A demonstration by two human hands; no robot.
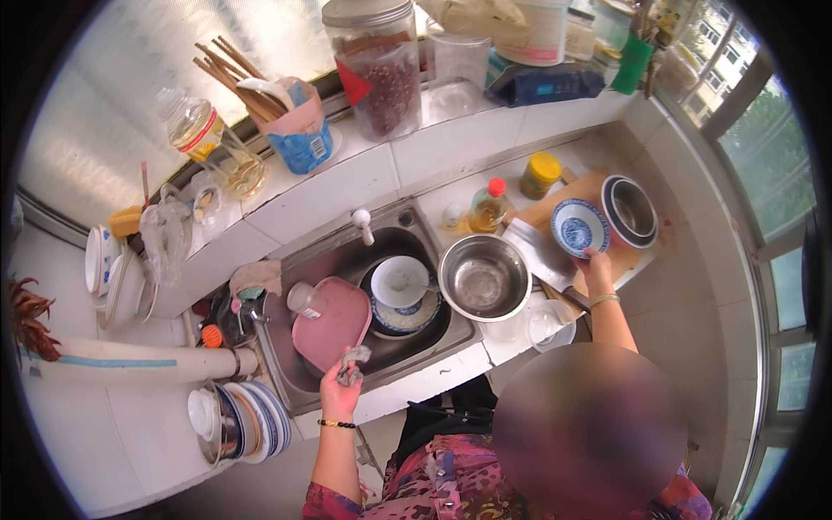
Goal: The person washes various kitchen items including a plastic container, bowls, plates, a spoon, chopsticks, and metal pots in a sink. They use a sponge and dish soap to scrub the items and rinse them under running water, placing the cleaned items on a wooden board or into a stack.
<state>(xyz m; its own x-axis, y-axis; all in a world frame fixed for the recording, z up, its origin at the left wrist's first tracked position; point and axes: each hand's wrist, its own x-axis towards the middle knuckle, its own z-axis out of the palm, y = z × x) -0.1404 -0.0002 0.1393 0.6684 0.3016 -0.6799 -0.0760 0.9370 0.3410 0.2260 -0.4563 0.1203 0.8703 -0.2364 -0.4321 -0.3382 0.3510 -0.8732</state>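
Note:
My left hand [340,392] grips a crumpled grey cloth [353,365] over the front rim of the steel sink [276,354]. In the sink, a pink plastic basin or tray [333,331] leans beside a stack with a white bowl [392,276] on top of a blue-patterned dish [416,318]. A small clear jar [304,300] rests against the pink piece. My right hand [595,265] pinches the rim of a blue-and-white bowl [576,233] above the wooden cutting board [588,185]. Left of that bowl lies a cleaver [533,250], its handle towards the counter's front edge.
A steel bowl [484,279] stands right of the sink, with a red-capped bottle [489,207] and yellow-lidded jar [542,174] behind. Nested bowls [629,211] sit on the board's right. Stacked plates [260,419] stand at lower left. The faucet [363,224] overhangs the sink.

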